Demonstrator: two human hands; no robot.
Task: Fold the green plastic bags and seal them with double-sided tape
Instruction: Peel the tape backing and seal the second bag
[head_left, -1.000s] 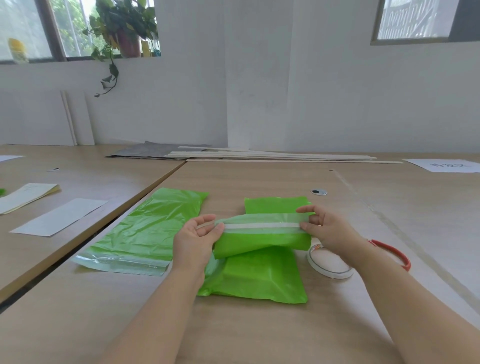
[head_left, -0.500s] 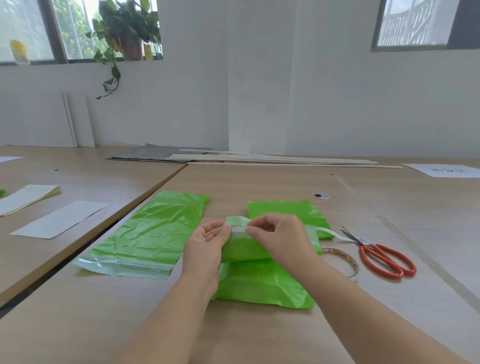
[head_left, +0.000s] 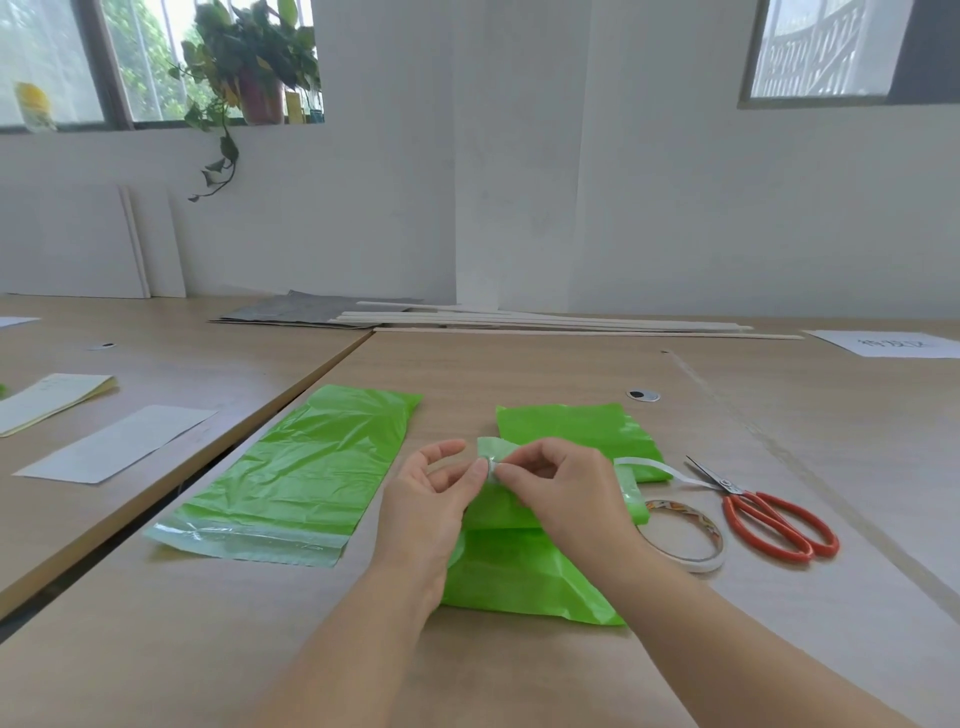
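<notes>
Folded green bag (head_left: 519, 577): worktop (head_left: 519, 374) centre, near. Left hand (head_left: 431, 499) pinches its flap's left end, steadying it. Right hand (head_left: 566, 488) pinches the white tape strip (head_left: 660, 469) there, apparently to peel it. Tape roll (head_left: 685, 558) and scissors (head_left: 769, 519): right, within reach.

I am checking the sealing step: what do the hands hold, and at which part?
The left hand and the right hand both pinch the folded green bag by the left corner of its pale flap.

Folded bag (head_left: 519, 582) on table (head_left: 156, 649), flap end pinched between left hand (head_left: 431, 499) and right hand (head_left: 566, 493). Tape roll (head_left: 696, 564) and scissors (head_left: 730, 487) lie right of it, white strip (head_left: 670, 470) trailing toward them; flat bag (head_left: 311, 462) left.
</notes>
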